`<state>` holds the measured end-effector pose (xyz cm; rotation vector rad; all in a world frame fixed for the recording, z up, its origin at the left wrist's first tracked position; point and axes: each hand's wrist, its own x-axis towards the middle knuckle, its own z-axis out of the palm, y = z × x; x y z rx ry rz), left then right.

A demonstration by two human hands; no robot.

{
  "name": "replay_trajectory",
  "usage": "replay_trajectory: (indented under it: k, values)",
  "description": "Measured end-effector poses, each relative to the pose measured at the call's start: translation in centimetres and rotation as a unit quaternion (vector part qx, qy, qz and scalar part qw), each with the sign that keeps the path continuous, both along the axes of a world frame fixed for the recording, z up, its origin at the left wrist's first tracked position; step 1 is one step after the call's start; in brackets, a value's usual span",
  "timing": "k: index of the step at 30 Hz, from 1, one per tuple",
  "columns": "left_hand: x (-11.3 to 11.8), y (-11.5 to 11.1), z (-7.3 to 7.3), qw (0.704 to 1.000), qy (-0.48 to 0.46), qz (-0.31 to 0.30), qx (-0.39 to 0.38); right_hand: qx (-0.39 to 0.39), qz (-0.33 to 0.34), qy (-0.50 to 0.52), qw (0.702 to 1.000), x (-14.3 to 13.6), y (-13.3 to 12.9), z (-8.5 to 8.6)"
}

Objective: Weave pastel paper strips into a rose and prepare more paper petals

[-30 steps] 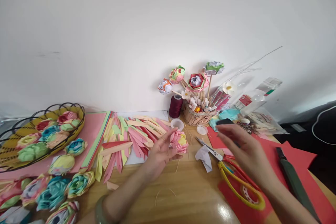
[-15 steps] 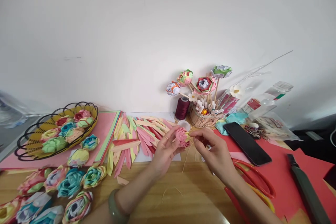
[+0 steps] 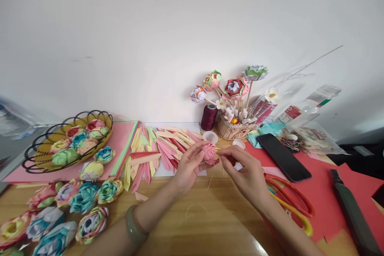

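Note:
Between my hands, above the wooden table, is a pink paper flower (image 3: 210, 154). My left hand (image 3: 192, 165) is closed around its left side, thumb in front and fingers behind. My right hand (image 3: 242, 168) pinches at the flower's yellowish right end; the thumb and forefinger are together there, and what exactly lies between them is too small to make out. A thin thread (image 3: 211, 178) hangs below the flower. Behind it stand a small white cup (image 3: 210, 137) and a spool of dark red thread (image 3: 209, 117).
Folded paper strips (image 3: 163, 148) lie left of my hands. Several paper flowers (image 3: 85, 197) sit before a yellow basket (image 3: 45, 156). A flower-filled holder (image 3: 232, 128) stands at the back. To the right are a phone (image 3: 284, 157), scissors (image 3: 292, 196) and red paper (image 3: 327, 204).
The whole view has shifted slightly, with the table's things sitting a little higher. The pink flower has turned a bit in my hands, and my right fingers stay at its right end.

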<state>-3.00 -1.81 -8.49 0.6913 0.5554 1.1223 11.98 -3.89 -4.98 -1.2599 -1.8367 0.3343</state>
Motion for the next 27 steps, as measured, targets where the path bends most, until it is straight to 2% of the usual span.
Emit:
replay_trajectory:
  k: [4, 9, 14, 23, 27]
  values:
    - [-0.09, -0.09, 0.01, 1.0, 0.023, 0.001, -0.001, -0.021, -0.01, 0.003, 1.0, -0.11, 0.01, -0.27]
    - [0.05, -0.14, 0.22, 1.0, 0.005, 0.004, 0.001, -0.025, -0.019, -0.017, 0.999, -0.09, -0.05, -0.19]
    - [0.17, -0.23, 0.28, 1.0, 0.009, 0.007, 0.024, -0.01, -0.011, -0.033, 0.999, -0.2, -0.25, 0.08]
    - [0.26, -0.2, -0.47, 0.993, 0.073, 0.028, 0.086, -0.039, -0.019, -0.017, 0.999, -0.31, -0.26, -0.12]
    - [0.29, -0.25, -0.47, 0.99, 0.086, 0.024, 0.108, -0.098, -0.006, 0.03, 0.995, -0.34, -0.2, -0.08]
